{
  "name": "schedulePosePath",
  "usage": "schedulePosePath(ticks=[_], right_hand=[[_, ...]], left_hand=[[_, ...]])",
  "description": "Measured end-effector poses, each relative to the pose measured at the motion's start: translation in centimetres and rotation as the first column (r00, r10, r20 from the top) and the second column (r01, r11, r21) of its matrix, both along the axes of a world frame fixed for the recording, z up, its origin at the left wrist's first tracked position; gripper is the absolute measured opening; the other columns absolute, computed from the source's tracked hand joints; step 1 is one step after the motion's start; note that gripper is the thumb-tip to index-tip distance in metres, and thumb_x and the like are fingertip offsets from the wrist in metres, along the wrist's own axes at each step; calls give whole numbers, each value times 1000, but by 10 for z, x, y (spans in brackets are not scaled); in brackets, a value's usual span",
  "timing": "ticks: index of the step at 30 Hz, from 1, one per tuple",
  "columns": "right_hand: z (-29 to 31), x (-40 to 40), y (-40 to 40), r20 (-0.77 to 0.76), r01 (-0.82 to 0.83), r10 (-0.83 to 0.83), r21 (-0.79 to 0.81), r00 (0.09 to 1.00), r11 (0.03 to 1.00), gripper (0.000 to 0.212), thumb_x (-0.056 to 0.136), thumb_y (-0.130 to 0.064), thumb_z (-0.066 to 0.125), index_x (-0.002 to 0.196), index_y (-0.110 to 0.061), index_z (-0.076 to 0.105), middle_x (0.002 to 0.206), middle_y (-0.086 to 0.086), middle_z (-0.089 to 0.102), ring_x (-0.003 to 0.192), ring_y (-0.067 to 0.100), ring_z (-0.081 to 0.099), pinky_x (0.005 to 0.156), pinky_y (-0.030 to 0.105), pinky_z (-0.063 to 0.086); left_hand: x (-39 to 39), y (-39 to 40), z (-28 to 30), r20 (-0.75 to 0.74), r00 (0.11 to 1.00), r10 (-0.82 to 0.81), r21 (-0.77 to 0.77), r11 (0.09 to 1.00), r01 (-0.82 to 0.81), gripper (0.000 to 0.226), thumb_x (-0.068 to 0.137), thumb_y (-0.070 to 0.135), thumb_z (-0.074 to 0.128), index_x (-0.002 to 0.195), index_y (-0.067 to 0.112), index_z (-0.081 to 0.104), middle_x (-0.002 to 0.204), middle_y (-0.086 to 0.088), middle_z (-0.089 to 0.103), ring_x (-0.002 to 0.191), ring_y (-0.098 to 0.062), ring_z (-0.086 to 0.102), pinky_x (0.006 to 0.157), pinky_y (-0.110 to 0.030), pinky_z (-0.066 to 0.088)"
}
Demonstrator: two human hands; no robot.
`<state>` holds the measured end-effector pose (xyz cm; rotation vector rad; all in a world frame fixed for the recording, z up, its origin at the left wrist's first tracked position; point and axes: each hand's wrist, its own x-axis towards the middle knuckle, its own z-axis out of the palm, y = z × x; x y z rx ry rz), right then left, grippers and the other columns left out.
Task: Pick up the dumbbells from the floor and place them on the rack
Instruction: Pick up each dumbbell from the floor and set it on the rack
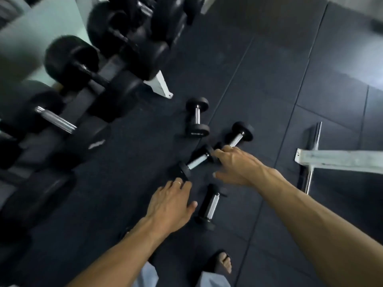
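Several small black dumbbells with chrome handles lie on the dark rubber floor. One dumbbell [197, 118] lies farthest away. My right hand [234, 164] stretches over the near end of a second dumbbell [240, 134], fingertips at its handle and thumb spread, with no grip to be seen. A third dumbbell [195, 161] lies slanted between my hands. My left hand [172, 201] hovers with straight fingers just short of that dumbbell's near head. A fourth dumbbell [209, 206] lies below my right wrist. The rack [93, 85] stands at the left, blurred.
Large black dumbbells [72, 65] fill the rack, and its white foot [160, 86] juts onto the floor. A white bench frame [335, 160] with chrome bars stands at the right. My sandalled foot [224, 264] is at the bottom.
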<state>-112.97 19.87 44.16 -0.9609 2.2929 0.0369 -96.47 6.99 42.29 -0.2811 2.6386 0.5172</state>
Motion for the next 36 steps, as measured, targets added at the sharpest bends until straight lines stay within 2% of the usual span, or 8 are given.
schedulePosePath(ticks=[5,13,19,24,28,30,32,36], right_hand=[[-117,4,72,89,61,-64,36,994,997,62,87,-43,60,142,-23,38,130,7,48,120,29,49,95,40,46],[-301,27,140,172,235,-247,83,954,968,56,91,-37,57,139,-16,39,130,10,48,120,31,50,94,38,44],[-409,31,153,155,361,-358,12,921,933,67,87,-32,65,142,-20,30,130,9,44,118,31,49,87,38,45],[-467,34,149,137,450,-437,-82,889,889,69,84,-30,67,142,-26,30,124,9,47,111,32,49,84,37,43],[-492,27,146,179,495,-466,-184,866,849,57,80,-31,73,129,-25,45,106,7,53,95,31,56,79,37,48],[-499,24,145,205,530,-492,-230,846,816,52,77,-28,76,122,-25,51,101,4,55,90,25,56,78,37,49],[-503,21,145,211,556,-516,-247,830,794,48,77,-27,77,119,-27,55,98,0,56,87,21,55,76,31,46],[-507,19,145,214,548,-506,-253,835,797,42,79,-28,75,117,-27,57,96,0,58,89,23,56,73,28,40]], left_hand=[[0,74,-107,106,994,-6,36,999,2,47,93,49,48,131,22,42,124,0,51,113,-21,53,91,-36,45],[19,137,-302,318,948,-11,127,991,-31,46,92,45,50,131,21,43,128,-4,49,118,-24,52,96,-37,46],[4,151,-416,286,955,84,193,971,-143,57,89,46,58,136,25,36,128,-3,49,119,-24,50,95,-39,46],[-7,159,-472,364,921,141,268,931,-249,75,83,43,68,141,23,25,137,-6,46,122,-25,52,97,-33,44],[-9,157,-491,434,889,148,358,877,-321,83,81,35,74,143,24,20,137,-5,51,122,-23,54,100,-30,43],[-9,153,-498,444,884,147,379,863,-334,76,79,30,75,135,32,24,125,-3,59,108,-21,63,95,-34,49],[-10,150,-504,457,876,154,406,840,-359,70,77,28,76,127,37,28,112,0,64,92,-17,69,87,-37,55],[-7,149,-505,454,870,192,443,799,-407,62,80,22,75,123,36,33,102,10,60,73,-5,70,76,-28,58]])
